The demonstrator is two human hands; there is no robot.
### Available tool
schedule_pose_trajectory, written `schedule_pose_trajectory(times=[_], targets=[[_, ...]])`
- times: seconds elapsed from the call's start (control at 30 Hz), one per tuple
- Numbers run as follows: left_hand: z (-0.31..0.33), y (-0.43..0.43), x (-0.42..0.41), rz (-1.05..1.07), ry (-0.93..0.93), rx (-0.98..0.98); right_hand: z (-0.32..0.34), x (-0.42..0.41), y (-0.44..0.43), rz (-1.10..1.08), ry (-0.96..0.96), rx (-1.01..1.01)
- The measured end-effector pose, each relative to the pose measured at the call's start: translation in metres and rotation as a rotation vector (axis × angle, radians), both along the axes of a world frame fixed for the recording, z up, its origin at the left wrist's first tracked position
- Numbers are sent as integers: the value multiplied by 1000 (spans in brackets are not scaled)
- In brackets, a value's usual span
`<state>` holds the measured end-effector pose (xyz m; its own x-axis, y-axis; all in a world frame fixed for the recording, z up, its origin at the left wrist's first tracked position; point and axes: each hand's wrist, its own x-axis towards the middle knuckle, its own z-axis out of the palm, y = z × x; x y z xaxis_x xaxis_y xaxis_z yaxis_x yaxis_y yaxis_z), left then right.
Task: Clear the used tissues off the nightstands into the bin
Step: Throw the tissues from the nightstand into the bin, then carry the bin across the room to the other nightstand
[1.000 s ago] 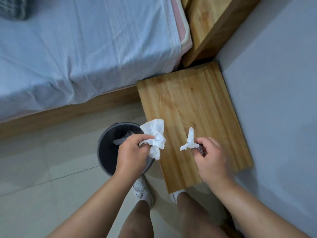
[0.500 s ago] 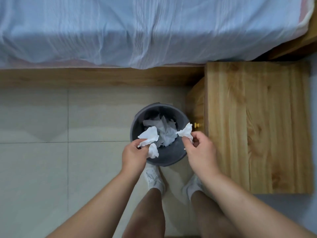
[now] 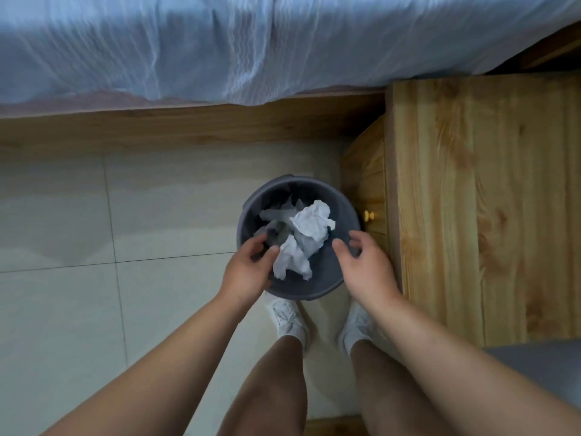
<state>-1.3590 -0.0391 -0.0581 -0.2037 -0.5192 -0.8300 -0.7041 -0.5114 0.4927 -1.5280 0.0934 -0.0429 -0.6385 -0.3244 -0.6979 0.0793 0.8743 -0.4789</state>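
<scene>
A round grey bin (image 3: 314,287) stands on the tiled floor just in front of my feet. Crumpled white tissues (image 3: 309,229) lie inside it, one piece (image 3: 290,261) close to my left fingertips. My left hand (image 3: 250,269) hovers over the bin's near-left rim, fingers loosely spread and holding nothing. My right hand (image 3: 361,262) hovers over the near-right rim, fingers relaxed and empty. The wooden nightstand (image 3: 478,199) stands directly right of the bin, and no tissue shows on its top.
The bed with a pale blue sheet (image 3: 251,48) and its wooden frame (image 3: 176,127) runs across the top. The nightstand's drawer knob (image 3: 367,215) faces the bin. A grey surface (image 3: 540,369) sits at lower right. Beige floor tiles (image 3: 94,309) spread to the left.
Both hands carried tissues from the nightstand to above the bin and let them go; the tissues now lie in the bin and both hands are empty.
</scene>
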Motion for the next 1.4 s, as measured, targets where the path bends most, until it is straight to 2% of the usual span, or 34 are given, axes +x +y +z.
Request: schedule_pose_trajectory(times=[0.2, 0.27, 0.33, 0.4, 0.57, 0.77, 0.97, 1.4], targets=[[-3, -12, 16, -136, -189, -314, -3, 6, 12, -62, 30, 34], [-11, -15, 24, -140, -250, -344, -14, 10, 13, -88, 12, 38], [-22, -16, 29, -145, -320, -294, -26, 9, 12, -124, -7, 67], [-37, -16, 34, -132, -311, -189, -43, 7, 8, -120, -4, 87], [-75, -20, 40, 126, 2, 127, -83, 1, 4, -234, -37, 53], [-71, -22, 58, 245, 58, 172, -72, 9, 6, -212, 59, -44], [31, -10, 96, 388, 78, 135, 32, 13, -9, -31, 147, -174], [385, 38, 182, 672, 122, -28, 365, 52, -32, 325, -16, -428]])
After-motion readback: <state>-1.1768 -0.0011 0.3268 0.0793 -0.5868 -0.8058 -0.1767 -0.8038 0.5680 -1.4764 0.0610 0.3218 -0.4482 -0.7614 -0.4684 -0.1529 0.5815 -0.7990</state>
